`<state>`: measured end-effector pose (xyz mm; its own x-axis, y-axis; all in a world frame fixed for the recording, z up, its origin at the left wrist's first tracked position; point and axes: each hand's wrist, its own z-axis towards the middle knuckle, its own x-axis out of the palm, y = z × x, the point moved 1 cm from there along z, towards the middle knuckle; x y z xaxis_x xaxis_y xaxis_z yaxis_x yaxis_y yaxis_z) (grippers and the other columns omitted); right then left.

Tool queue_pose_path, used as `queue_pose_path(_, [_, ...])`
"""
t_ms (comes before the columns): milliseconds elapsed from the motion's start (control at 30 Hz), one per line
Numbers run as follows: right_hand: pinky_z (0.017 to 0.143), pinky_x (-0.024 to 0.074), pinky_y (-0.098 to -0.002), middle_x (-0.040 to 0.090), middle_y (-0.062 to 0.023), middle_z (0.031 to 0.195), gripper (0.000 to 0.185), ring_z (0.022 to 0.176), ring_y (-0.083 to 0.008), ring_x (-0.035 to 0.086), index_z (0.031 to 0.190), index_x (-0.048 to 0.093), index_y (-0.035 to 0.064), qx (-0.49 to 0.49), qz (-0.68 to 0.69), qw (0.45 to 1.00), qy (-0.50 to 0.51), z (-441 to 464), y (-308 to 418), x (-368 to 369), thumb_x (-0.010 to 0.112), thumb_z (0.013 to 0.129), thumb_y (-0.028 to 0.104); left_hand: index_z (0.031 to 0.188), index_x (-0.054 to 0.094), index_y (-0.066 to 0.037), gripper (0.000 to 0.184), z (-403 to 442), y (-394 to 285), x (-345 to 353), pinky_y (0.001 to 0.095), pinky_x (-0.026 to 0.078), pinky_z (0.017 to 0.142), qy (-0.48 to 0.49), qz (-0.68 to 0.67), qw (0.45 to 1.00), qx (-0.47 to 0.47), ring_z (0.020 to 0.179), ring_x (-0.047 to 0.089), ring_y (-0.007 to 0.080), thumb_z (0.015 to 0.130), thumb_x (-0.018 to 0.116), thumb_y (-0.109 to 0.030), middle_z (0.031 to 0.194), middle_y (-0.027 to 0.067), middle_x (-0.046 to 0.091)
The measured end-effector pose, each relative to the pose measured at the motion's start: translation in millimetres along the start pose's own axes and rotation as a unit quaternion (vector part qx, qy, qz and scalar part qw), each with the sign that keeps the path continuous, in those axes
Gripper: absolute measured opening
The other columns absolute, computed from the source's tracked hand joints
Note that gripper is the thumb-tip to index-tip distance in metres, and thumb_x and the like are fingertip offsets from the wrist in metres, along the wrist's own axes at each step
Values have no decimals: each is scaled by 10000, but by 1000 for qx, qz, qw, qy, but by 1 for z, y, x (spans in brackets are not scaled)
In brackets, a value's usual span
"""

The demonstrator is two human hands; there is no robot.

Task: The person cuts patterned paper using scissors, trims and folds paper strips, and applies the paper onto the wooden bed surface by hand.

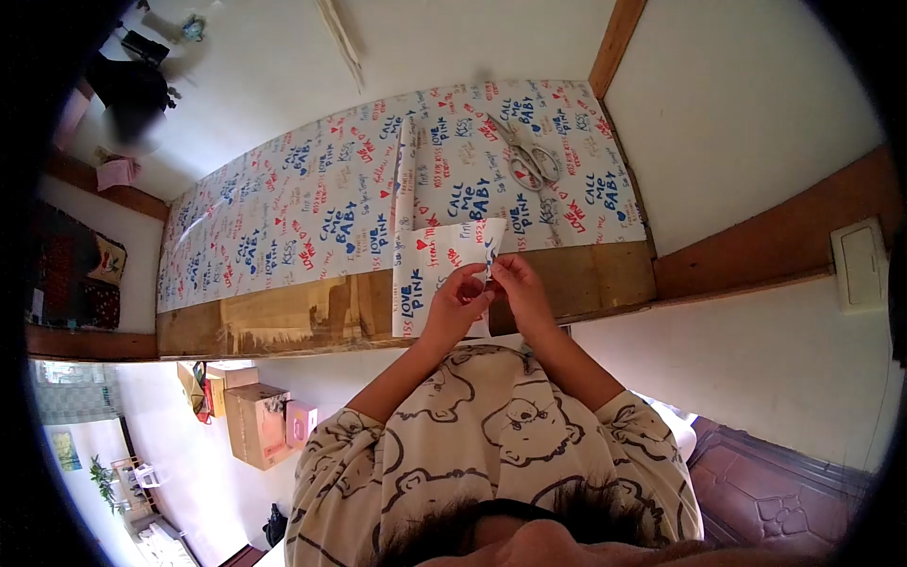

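Note:
A sheet of white printed paper [430,274] with red and blue lettering comes off a narrow roll [404,180] and hangs over the bare wooden front edge. My left hand [455,304] is closed at the sheet's right edge, its fingertips together on the paper. Close beside it, my right hand [521,288] pinches the same edge near the upper corner. The fingertips of both hands nearly meet, and what lies right between them is too small to make out. Silver-grey scissors [534,168] lie partly spread on the covered surface beyond my hands.
Matching printed paper covers the shelf-like surface [283,213], with a worn wooden strip [283,317] along its front. White walls rise behind and at the right, where a switch [859,265] is mounted. Cardboard boxes [255,425] stand on the floor at lower left.

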<state>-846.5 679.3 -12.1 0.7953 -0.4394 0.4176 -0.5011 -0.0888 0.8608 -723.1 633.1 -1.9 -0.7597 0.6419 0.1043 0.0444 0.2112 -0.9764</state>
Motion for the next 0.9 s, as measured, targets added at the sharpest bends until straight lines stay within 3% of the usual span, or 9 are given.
queue_pose_path(233, [565,439,-231,528,-17,742,208,631,-101,517,919,505,55,29,44,999,-1,9,2,0,530,829,241,1113,453,-51,339,-2,-5,-1,200,400,592,-15,38,999,5,673,469,72,791,554,-21,785,16,521])
queue_pose_path(367, [569,437,-235,537,-20,738,210,640,-98,514,918,514,49,-13,20,1000,-14,16,7,2,528,826,237,1101,456,-54,326,-4,-7,-2,201,401,594,-16,47,999,16,672,465,68,791,552,-22,778,10,521])
queue_pose_path(533, [566,429,-232,543,-16,737,185,655,-87,507,904,529,34,-20,-36,999,-19,21,10,10,535,821,199,1071,474,-59,302,-4,-9,-5,199,423,620,-63,95,992,57,775,505,89,784,566,-47,902,41,522])
queue_pose_path(667, [589,441,-230,547,-8,746,119,669,-87,512,868,543,22,-48,-56,996,40,28,3,17,542,816,130,1045,488,-26,293,7,-27,-12,218,450,629,-118,83,983,110,824,525,107,783,588,-108,971,67,534])
queue_pose_path(767, [596,440,-219,556,-8,756,89,667,-89,522,855,554,20,-23,4,998,66,25,7,31,544,812,97,977,507,20,293,13,-35,-22,227,458,623,-131,87,986,46,738,560,113,757,625,-134,886,71,574])
queue_pose_path(800, [593,438,-211,561,-9,762,77,665,-89,527,852,560,21,2,34,997,75,23,9,35,544,811,84,931,526,36,274,13,-39,-23,224,456,619,-148,88,983,65,705,560,110,755,631,-147,827,65,586])
queue_pose_path(900, [641,442,-191,563,0,782,117,720,-72,535,888,557,34,26,6,992,120,26,8,41,563,808,120,932,529,15,213,12,-37,-35,228,460,626,-152,89,984,22,717,549,101,792,589,-133,821,57,584])
